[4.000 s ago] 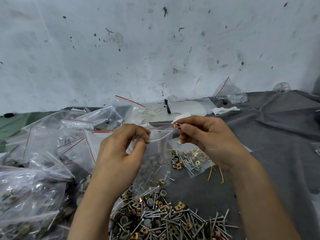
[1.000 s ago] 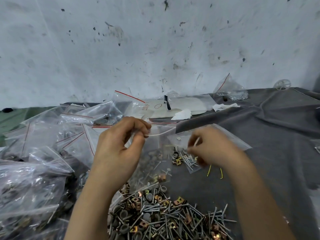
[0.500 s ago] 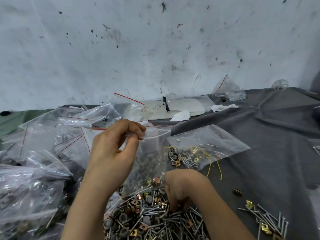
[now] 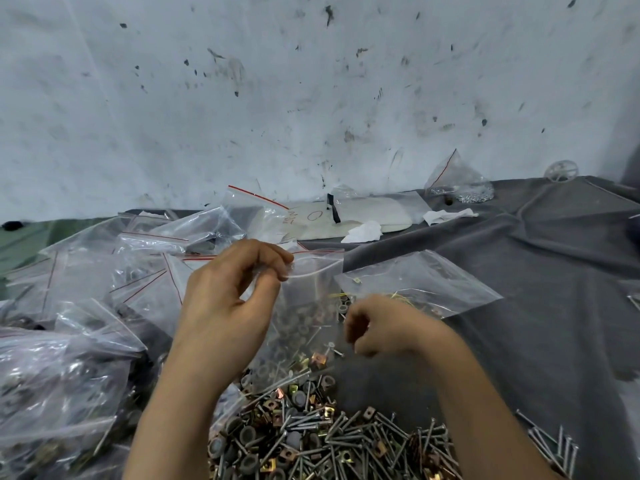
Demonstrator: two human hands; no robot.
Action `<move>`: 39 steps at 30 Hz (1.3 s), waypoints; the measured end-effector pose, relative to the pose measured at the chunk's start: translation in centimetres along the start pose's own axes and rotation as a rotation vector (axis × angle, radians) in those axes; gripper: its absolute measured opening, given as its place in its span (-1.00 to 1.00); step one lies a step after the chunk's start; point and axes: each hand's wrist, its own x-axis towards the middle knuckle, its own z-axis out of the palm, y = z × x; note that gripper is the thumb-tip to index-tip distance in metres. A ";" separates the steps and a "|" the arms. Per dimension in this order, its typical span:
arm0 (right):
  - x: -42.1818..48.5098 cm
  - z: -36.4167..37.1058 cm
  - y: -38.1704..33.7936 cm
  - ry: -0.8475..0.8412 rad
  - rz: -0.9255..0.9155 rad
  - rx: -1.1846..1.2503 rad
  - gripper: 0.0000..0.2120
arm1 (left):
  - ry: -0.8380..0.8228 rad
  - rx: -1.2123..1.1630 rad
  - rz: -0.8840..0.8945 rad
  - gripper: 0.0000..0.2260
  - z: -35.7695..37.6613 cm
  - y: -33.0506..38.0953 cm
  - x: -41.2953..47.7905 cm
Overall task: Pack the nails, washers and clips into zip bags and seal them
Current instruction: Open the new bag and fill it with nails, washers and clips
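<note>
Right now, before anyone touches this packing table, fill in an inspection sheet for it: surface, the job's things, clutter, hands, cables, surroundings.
Surface: grey cloth, creased, covering the table.
Job's things: loose pile of nails, washers and clips at the near edge; zip bag held open above it; filled bags heaped on the left.
Clutter: flat bag lying behind the right hand; stray nails at the right; crumpled paper at the rear.
Hands: left hand pinches the zip bag's mouth; right hand is curled and blurred, so what it holds cannot be told.
Cables: nothing seen beyond thin yellow strands at the flat bag.
Surroundings: stained white wall.
</note>
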 end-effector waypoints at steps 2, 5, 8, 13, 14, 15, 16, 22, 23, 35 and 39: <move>-0.5 -1.2 0.5 0.098 -0.027 0.149 -0.77 | -0.006 0.000 -0.002 -0.85 0.0 0.0 0.0; -1.6 -2.8 0.6 0.279 -0.141 0.334 -0.68 | -0.019 -0.002 0.004 -0.85 0.1 0.0 0.0; -3.1 -4.0 -0.7 0.477 -0.343 0.584 -0.66 | -0.029 0.014 0.023 -0.85 0.2 0.1 0.0; -4.2 -3.3 -4.1 0.637 -0.565 0.543 -0.75 | -0.054 0.020 0.052 -0.87 0.6 0.4 0.0; -4.1 -3.0 -4.5 0.621 -0.544 0.498 -0.77 | -0.059 0.019 0.059 -0.88 0.6 0.4 -0.1; -4.0 -2.7 -4.7 0.607 -0.516 0.449 -0.78 | -0.064 0.021 0.067 -0.87 0.7 0.4 -0.1; -3.8 -2.5 -4.8 0.597 -0.490 0.407 -0.80 | -0.067 0.022 0.074 -0.86 0.8 0.4 -0.1; -4.1 -3.2 -3.8 0.519 -0.469 0.391 -0.92 | -0.071 0.007 0.075 -0.82 0.7 0.4 -0.1; -4.2 -3.5 -3.6 0.486 -0.455 0.389 -0.94 | -0.069 0.007 0.074 -0.82 0.7 0.4 -0.1; -4.6 -4.6 -1.8 0.510 -0.449 0.515 -0.83 | -0.064 0.067 0.022 -0.76 0.7 -0.1 -0.3; -4.5 -4.6 -1.6 0.517 -0.413 0.542 -0.84 | -0.056 0.083 -0.003 -0.75 0.8 0.0 -0.2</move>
